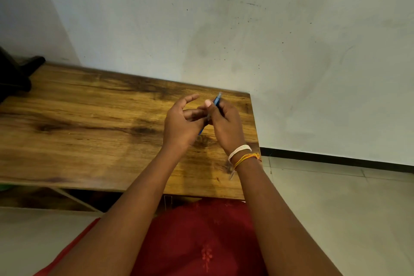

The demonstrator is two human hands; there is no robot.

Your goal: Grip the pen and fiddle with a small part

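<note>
Gripping a blue pen (pixel 216 100), the right hand (pixel 225 125) has its fingers and thumb curled round the barrel, thumb nail up and facing the camera. Pen sits in the air above the wooden table (pixel 89 119), over the far right part of the top, not touching the wood. Long axis runs steeply, tilted: upper end points up and away toward the wall (pixel 246 29), leaning slightly right; lower end points down and toward the person, leaning left. Upper end looks paler and narrower than the blue barrel; too blurred to say whether it is tip or cap. Only a short blue stretch shows above the right fingers, and a small blue bit shows below, between the two palms; the middle is hidden by the hands. Left hand (pixel 182 123) is pressed close against the right, fingers loosely curled, forefinger raised and bent free of the pen; whether its lower fingers or thumb touch the barrel I cannot tell. Right wrist carries white and orange thread bands (pixel 243 154). Red cloth (pixel 201 242) covers the lap below the forearms. Dark object (pixel 15 74) rests at the table's far left edge. Pale tiled floor (pixel 336 208) lies to the right.
</note>
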